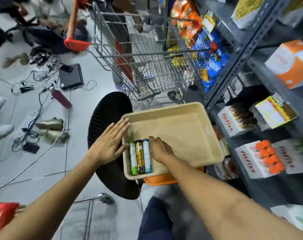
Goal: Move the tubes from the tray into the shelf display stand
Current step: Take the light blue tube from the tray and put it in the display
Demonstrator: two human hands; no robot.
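Note:
A beige tray (190,111) rests on a black round stool (109,111) and an orange stool. Three tubes lie side by side in its near left corner: a green and white tube (133,159), a gold and black tube (140,155) and a blue and white tube (146,155). My left hand (111,142) lies flat with fingers spread against the tray's left rim, holding nothing. My right hand (160,149) is inside the tray just right of the blue tube, fingers curled down; whether it touches the tube is unclear. The grey shelf (237,66) stands at the right.
A wire shopping cart (147,63) with red handle stands beyond the tray. The shelf holds white boxes (261,158), snack bags (208,54) and cartons. Cables, a laptop (71,76), shoes (52,130) and other people's feet are spread over the floor at left.

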